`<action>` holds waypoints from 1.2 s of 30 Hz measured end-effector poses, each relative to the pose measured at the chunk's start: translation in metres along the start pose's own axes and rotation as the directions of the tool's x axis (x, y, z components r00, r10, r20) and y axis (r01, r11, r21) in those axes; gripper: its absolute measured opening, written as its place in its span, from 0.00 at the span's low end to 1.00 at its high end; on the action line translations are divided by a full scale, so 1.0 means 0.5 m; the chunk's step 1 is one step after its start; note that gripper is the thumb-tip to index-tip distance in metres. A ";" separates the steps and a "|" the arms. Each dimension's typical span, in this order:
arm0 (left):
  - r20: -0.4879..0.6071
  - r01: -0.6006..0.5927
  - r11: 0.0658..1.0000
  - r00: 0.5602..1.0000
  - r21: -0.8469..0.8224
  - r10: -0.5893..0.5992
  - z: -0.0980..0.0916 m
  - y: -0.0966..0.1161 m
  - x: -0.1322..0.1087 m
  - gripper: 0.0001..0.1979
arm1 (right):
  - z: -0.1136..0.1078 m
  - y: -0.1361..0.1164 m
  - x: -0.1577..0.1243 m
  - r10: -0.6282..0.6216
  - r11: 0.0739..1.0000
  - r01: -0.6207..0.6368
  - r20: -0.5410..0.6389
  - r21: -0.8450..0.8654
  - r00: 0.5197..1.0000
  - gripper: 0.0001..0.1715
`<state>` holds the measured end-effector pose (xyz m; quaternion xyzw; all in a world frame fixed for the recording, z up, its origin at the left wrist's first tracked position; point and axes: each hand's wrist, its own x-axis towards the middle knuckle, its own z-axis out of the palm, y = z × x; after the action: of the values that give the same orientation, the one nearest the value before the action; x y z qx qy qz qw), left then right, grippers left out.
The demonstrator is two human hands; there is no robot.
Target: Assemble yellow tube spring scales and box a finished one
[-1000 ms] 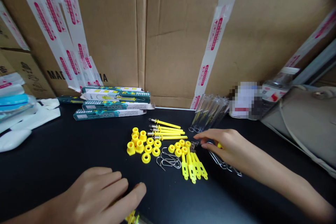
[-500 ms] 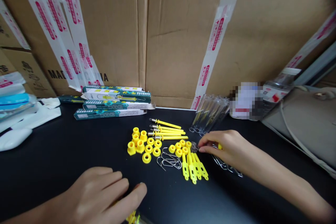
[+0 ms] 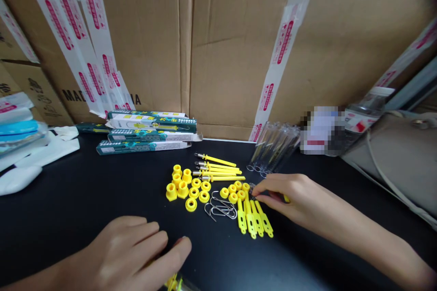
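My left hand [image 3: 133, 250] is closed at the lower left, its fingers curled around a clear tube with yellow plastic parts [image 3: 174, 283], mostly hidden under it. My right hand [image 3: 290, 193] pinches with thumb and forefinger at the small coiled metal springs [image 3: 252, 187]. A bit of yellow plastic [image 3: 286, 198] shows behind its fingers. Just left of the fingertips lie small yellow rings [image 3: 232, 198]. Below them are flat yellow pull tabs with slots [image 3: 251, 225]. Bent metal hooks [image 3: 221, 211] lie beside the tabs.
Yellow rods with metal ends [image 3: 218, 169], flanged yellow caps [image 3: 182, 189] and yellow washers [image 3: 191, 204] lie mid-table. Clear tubes [image 3: 273, 148] lie behind my right hand. Printed boxes [image 3: 146, 136] are stacked at the back, against a large carton [image 3: 232, 54]. A bottle [image 3: 362, 118] and grey bag [image 3: 399, 159] are on the right.
My right hand has shifted slightly left and down, its fingertips closer in on the springs, and now hides the metal pieces that showed under its wrist. My left hand stays put.
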<state>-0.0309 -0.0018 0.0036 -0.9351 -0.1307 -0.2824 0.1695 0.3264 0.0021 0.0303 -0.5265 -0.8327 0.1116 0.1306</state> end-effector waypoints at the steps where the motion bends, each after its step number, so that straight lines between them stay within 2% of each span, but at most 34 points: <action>1: 0.004 -0.003 1.000 1.000 0.000 0.003 -0.001 0.000 0.001 0.17 | 0.000 0.002 0.000 0.005 1.000 -0.005 0.009 -0.001 1.000 0.14; 7: -0.022 -0.005 1.000 1.000 0.009 0.005 -0.002 -0.001 0.003 0.15 | 0.001 0.008 -0.002 0.025 0.997 -0.023 0.037 -0.068 0.999 0.12; 12: -0.011 0.001 1.000 1.000 0.002 -0.001 -0.003 0.000 0.005 0.17 | -0.019 0.006 -0.006 -0.042 0.997 0.037 -0.088 -0.061 0.995 0.09; 16: -0.013 0.003 1.000 1.000 0.002 -0.003 -0.002 0.001 0.004 0.16 | -0.035 0.009 -0.007 0.030 0.999 -0.033 -0.123 -0.025 0.992 0.09; 21: 0.001 0.002 1.000 1.000 0.001 -0.002 -0.002 0.000 0.006 0.17 | -0.023 0.031 0.000 0.020 0.999 -0.025 -0.111 -0.047 0.994 0.15; 26: 0.019 -0.010 1.000 1.000 -0.008 0.010 -0.003 -0.002 0.009 0.21 | -0.019 0.037 0.006 0.084 0.992 -0.098 -0.146 -0.085 0.986 0.12; 30: 0.018 -0.010 1.000 1.000 -0.005 0.010 -0.001 -0.002 0.007 0.17 | -0.014 0.030 0.010 0.142 0.984 -0.158 -0.174 -0.083 0.974 0.12; 36: 0.003 0.011 1.000 1.000 0.017 -0.012 -0.002 0.000 0.004 0.16 | 0.002 0.018 0.018 0.159 0.984 -0.170 -0.185 -0.046 0.970 0.14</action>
<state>-0.0297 -0.0019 0.0055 -0.9333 -0.1387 -0.2808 0.1754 0.3297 0.0140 0.0273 -0.6053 -0.7740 0.0482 0.1794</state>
